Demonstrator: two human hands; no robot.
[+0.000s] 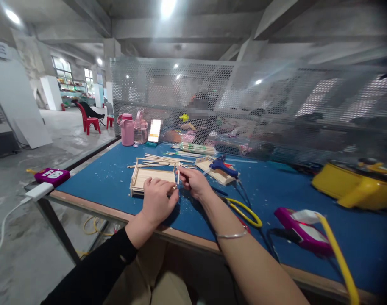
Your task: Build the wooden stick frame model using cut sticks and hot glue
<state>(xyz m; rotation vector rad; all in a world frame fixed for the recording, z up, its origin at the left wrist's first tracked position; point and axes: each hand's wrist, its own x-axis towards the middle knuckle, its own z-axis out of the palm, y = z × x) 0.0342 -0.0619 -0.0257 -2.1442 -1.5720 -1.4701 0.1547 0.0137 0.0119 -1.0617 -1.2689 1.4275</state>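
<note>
A small wooden tray-like frame (151, 174) of thin sticks lies on the blue table, its near side partly covered by my left hand (160, 195). The fingers of that hand are bent over the frame's right end, closed on its edge. At the same end, my right hand (193, 182) pinches a short wooden stick (178, 176), held upright against or close to the corner. Behind the frame are loose sticks (158, 159). A blue glue gun (224, 166) rests on a second wooden frame (212, 171) to the right.
Yellow-handled pliers (249, 214) and a purple power strip (303, 233) with a yellow cable lie right. A yellow container (358, 186) stands far right. Pink jug (127, 130), bottle and bagged sticks (196, 148) sit at the back, before a mesh screen (212, 76). Another purple strip (51, 176) is at left.
</note>
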